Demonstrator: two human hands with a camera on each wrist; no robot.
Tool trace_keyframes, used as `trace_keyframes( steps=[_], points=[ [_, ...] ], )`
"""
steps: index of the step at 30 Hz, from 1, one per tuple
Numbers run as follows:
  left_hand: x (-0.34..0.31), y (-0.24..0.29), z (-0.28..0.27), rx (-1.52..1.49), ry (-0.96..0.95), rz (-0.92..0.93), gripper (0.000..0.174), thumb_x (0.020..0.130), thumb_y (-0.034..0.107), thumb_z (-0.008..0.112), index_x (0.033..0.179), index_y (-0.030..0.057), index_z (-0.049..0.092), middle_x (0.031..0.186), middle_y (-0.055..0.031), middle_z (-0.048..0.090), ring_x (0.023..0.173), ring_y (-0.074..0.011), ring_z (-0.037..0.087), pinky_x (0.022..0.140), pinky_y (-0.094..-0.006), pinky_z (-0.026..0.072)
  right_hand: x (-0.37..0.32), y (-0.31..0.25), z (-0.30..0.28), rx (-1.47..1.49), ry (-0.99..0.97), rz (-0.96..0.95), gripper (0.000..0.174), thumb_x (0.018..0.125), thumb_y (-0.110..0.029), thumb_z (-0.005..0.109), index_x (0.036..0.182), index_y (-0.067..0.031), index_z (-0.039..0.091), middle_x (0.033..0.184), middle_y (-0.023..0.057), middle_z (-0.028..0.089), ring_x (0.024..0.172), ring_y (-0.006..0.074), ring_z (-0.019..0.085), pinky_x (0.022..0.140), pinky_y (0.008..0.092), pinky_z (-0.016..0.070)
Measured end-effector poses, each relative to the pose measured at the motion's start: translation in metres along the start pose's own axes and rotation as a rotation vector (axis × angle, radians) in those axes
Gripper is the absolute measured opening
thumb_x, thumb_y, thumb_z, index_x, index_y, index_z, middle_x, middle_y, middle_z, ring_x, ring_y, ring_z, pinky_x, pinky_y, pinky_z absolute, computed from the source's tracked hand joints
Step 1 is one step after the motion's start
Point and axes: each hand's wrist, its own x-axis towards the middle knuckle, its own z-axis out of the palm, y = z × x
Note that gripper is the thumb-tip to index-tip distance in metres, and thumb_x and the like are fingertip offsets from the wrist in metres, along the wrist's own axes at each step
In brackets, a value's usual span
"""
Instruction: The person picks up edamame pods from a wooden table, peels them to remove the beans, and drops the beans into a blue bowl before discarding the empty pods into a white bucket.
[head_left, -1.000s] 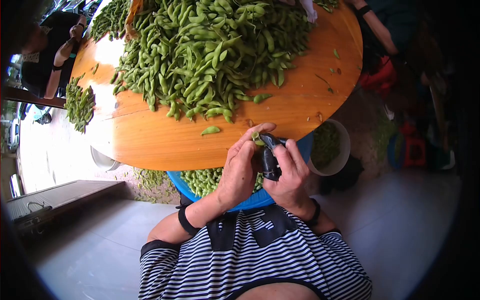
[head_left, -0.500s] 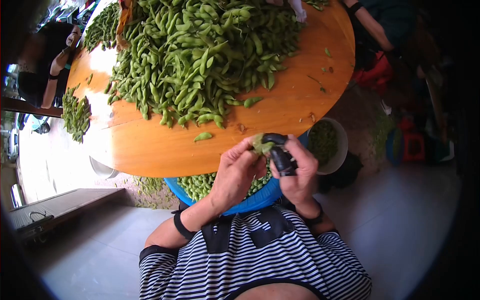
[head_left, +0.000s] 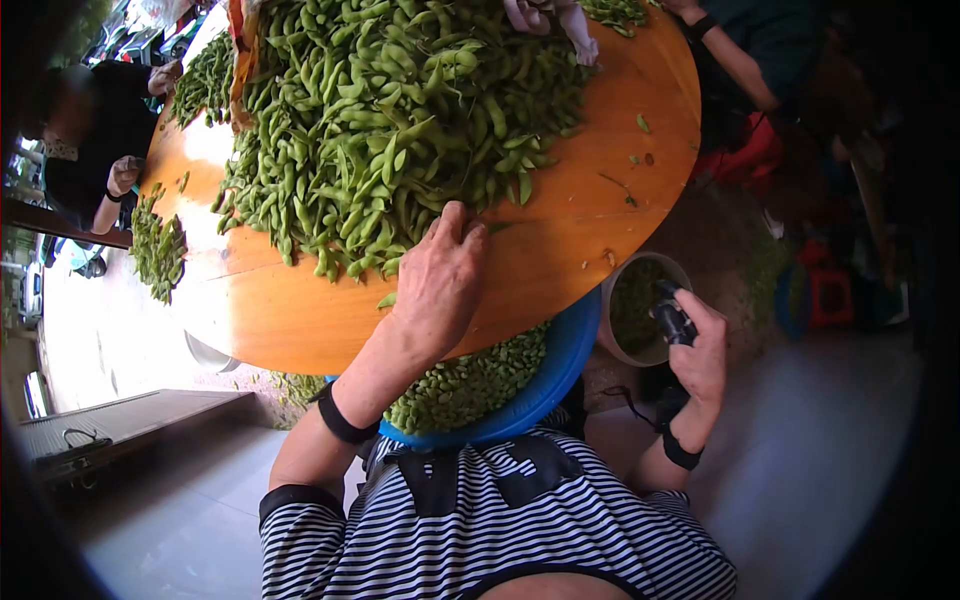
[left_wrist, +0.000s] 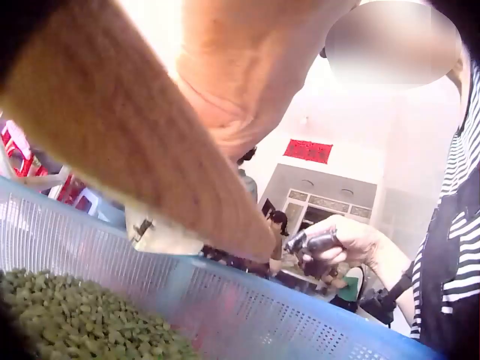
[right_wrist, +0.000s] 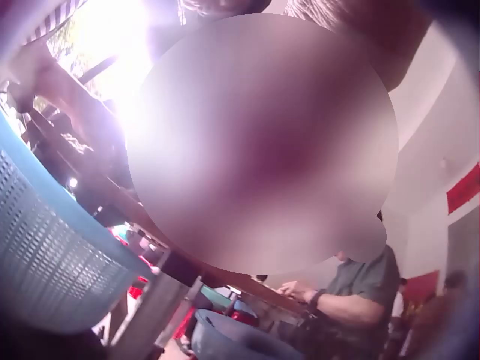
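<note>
My left hand point(head_left: 440, 275) reaches over the wooden table point(head_left: 300, 320) to the near edge of a big heap of green edamame pods point(head_left: 390, 130). Its fingers bend down at one loose pod, and I cannot tell whether they grip it. My right hand point(head_left: 700, 350) is held off to the right, overlapping a pale bucket point(head_left: 606, 335) in the head view. Black covers point(head_left: 675, 322) sit on its thumb and a finger, and nothing shows between them. Below the table edge, a blue basket point(head_left: 575, 350) in front of me holds shelled beans point(head_left: 470, 385).
A smaller pile of pods point(head_left: 158, 245) lies at the table's left edge, with a person beside it. Another person's forearm point(head_left: 740, 65) rests at the far right edge. A whitish cloth point(head_left: 575, 30) lies at the back of the heap. Green bits litter the floor.
The hands, together over a pod before, have parted. The left went forward to the heap, the right moved out to the right over the bucket. The pod between them is out of sight.
</note>
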Motion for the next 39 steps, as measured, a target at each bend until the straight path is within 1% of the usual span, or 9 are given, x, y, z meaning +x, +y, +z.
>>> trace_keyframes(
  steps=[6,9,11,12,21,27,30,33,39],
  points=[
    [0.004,0.006,-0.003,-0.015,0.08,0.025,0.023,0.079,-0.005,0.057,0.1,0.001,0.059,0.09,-0.0151,0.051,0.071,-0.0335,0.058,0.06,-0.04,0.0476,0.011,-0.041,0.053,0.47,-0.069,-0.013,0.035,0.069,0.011,0.045,0.099,0.0052,0.062,0.079,0.0082,0.062,0.066,0.0117,0.058,0.062,0.0248,0.0466],
    [-0.006,0.017,-0.015,-0.464,0.067,-0.003,0.009,0.085,0.001,0.063,0.094,0.0004,0.061,0.077,-0.0065,0.055,0.063,-0.02,0.054,0.056,-0.0297,0.0434,0.009,-0.06,0.07,0.88,-0.277,0.14,0.035,0.077,0.005,0.043,0.107,0.0077,0.06,0.073,0.0034,0.057,0.058,0.0059,0.051,0.051,0.0205,0.0419],
    [-0.017,0.027,-0.026,-1.016,-0.156,-0.563,0.011,0.086,0.007,0.069,0.088,-0.0017,0.063,0.075,-0.0041,0.062,0.071,-0.0104,0.058,0.066,-0.0259,0.0476,0.009,-0.056,0.087,1.162,-0.385,0.048,0.037,0.08,0.002,0.042,0.112,0.011,0.057,0.07,0.0017,0.053,0.054,0.0054,0.046,0.048,0.0202,0.0395],
    [-0.024,0.028,-0.024,-1.167,-0.117,-0.571,0.013,0.09,0.012,0.067,0.088,-0.001,0.063,0.077,-0.0012,0.064,0.073,-0.0043,0.054,0.065,-0.0233,0.0458,0.007,-0.068,0.092,1.273,-0.355,0.085,0.043,0.079,0.0,0.039,0.117,0.0132,0.054,0.065,-0.0002,0.048,0.051,0.0049,0.041,0.046,0.0197,0.0373],
    [-0.055,0.029,-0.015,-0.69,0.179,-0.356,0.013,0.081,0.007,0.073,0.082,-0.0009,0.062,0.071,-0.0077,0.057,0.064,-0.0149,0.056,0.056,-0.0264,0.044,0.003,-0.078,0.104,1.204,-0.442,0.115,0.052,0.076,0.006,0.033,0.123,0.0085,0.054,0.063,-0.0015,0.044,0.051,0.0038,0.038,0.045,0.0192,0.0337],
    [-0.061,0.029,-0.004,-0.997,0.279,-0.36,0.011,0.085,0.006,0.069,0.083,-0.0007,0.062,0.069,-0.0041,0.057,0.057,-0.0129,0.051,0.051,-0.0257,0.0404,0.0,-0.084,0.105,1.134,-0.388,0.086,0.043,0.077,0.01,0.041,0.116,0.0061,0.059,0.072,0.0013,0.048,0.054,0.0043,0.042,0.046,0.0202,0.0353],
    [-0.064,0.029,-0.02,-1.717,-0.091,-0.894,0.011,0.09,0.011,0.066,0.084,0.0022,0.061,0.067,-0.0016,0.056,0.052,-0.0099,0.044,0.047,-0.0229,0.0332,0.003,-0.084,0.099,0.89,-0.362,-0.003,0.038,0.074,0.011,0.046,0.109,0.0065,0.06,0.078,0.004,0.051,0.058,0.0068,0.047,0.048,0.0217,0.0377],
    [-0.065,0.029,-0.014,-2.084,-0.216,-0.91,0.014,0.092,0.017,0.063,0.086,0.005,0.061,0.065,-0.0001,0.054,0.05,-0.0065,0.038,0.045,-0.0202,0.0258,0.003,-0.075,0.1,0.703,-0.314,-0.11,0.035,0.07,0.009,0.051,0.104,0.0073,0.06,0.081,0.008,0.053,0.063,0.014,0.052,0.053,0.0257,0.0422],
    [-0.061,0.032,-0.021,-1.594,-0.173,-0.765,0.015,0.09,0.015,0.066,0.092,0.0019,0.059,0.068,-0.0019,0.056,0.052,-0.0102,0.046,0.047,-0.0238,0.0362,-0.003,-0.079,0.095,0.524,-0.236,-0.2,0.034,0.064,0.005,0.054,0.098,0.0076,0.057,0.08,0.0145,0.05,0.066,0.0286,0.053,0.062,0.031,0.0459]
  ],
)
